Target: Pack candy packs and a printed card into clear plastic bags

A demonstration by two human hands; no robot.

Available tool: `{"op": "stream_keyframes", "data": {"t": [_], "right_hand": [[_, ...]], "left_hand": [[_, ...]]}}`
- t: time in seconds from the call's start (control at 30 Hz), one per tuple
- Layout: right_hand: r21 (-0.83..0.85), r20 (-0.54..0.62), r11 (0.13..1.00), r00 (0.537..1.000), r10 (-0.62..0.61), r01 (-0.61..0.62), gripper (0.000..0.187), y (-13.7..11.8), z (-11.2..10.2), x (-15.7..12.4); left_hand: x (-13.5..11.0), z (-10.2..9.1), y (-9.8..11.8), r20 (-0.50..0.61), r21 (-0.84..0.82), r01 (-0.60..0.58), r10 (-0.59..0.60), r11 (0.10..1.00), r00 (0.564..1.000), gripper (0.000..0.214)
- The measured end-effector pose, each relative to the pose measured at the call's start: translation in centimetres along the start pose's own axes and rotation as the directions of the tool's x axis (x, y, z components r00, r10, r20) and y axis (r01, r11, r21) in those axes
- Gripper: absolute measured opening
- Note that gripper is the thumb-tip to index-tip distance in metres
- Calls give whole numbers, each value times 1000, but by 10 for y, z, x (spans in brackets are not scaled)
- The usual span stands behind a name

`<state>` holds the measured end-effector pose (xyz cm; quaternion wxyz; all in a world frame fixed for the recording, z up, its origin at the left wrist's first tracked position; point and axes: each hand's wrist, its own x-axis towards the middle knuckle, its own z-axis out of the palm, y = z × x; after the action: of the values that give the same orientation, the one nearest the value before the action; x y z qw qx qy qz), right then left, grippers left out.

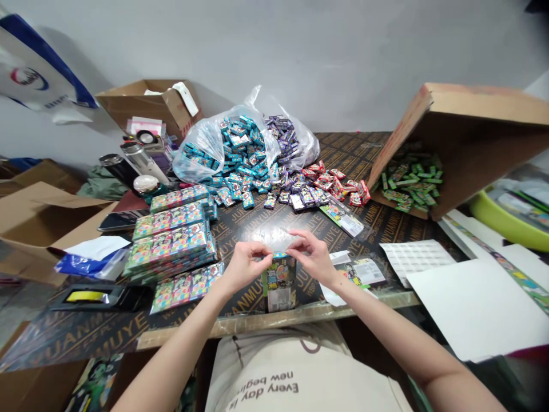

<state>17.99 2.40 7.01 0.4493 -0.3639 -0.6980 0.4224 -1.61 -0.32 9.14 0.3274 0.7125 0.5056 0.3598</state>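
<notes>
Both of my hands hold one colourful printed packet (279, 281) upright at the table's near edge. My left hand (245, 264) pinches its top left corner, fingers closed. My right hand (313, 256) pinches the top right corner, fingers closed. A small blue box shows at the packet's open top between my fingertips. Stacks of filled printed packets (171, 237) lie to the left of my hands. Behind them sits a clear plastic bag (240, 143) spilling small blue and purple boxes, and beside it a heap of red ones (338, 184).
A tipped cardboard box (467, 131) at the right holds green boxes. White sheets (472, 297) and a sticker sheet (414, 257) lie at the right, with a green basin (506, 220) behind. Cardboard boxes (30, 220), flasks and a tape dispenser (92, 296) crowd the left.
</notes>
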Motion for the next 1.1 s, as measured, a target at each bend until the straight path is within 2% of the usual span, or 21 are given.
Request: {"op": "stream_keyframes", "data": {"t": [0.13,0.27,0.33,0.43,0.5,0.6,0.67,0.8,0.97,1.03,1.1], "right_hand": [[-99,-11,982,986,-164,162,35,8,-1,-10],[-210,18,921,943,-331,327,31,14,0,-20],[-200,30,934,955,-296,296,27,13,0,-22],[-33,12,996,997,-82,83,31,5,0,-15],[105,52,992,997,60,-65,36,-1,-2,-6],[186,132,970,982,134,-157,38,-5,-5,4],[170,143,974,982,126,-150,37,-5,-7,7],[103,159,991,985,66,-84,33,-4,-12,3],[-65,77,993,992,-98,103,21,-3,-13,-10],[-43,31,996,996,-80,81,23,-3,-10,-13],[50,5,999,1000,7,-7,31,-5,-6,-14]], "left_hand": [[-9,2,2,-3,115,-161,162,980,987,12],[-12,4,3,-17,143,-148,152,979,988,11],[-12,5,4,-52,115,-103,110,988,993,11],[-9,3,8,-55,-8,21,-21,1000,998,14],[-7,0,10,-23,-75,93,-95,993,995,16],[-4,-1,13,-7,-65,124,-125,990,992,19],[-5,0,15,-26,-24,96,-96,995,995,18],[-10,4,12,-50,62,-60,63,996,997,12],[-13,5,4,-28,124,-149,154,981,988,9],[-13,5,4,-25,127,-152,156,980,987,9],[-12,5,4,-29,128,-145,150,981,988,8]]}}
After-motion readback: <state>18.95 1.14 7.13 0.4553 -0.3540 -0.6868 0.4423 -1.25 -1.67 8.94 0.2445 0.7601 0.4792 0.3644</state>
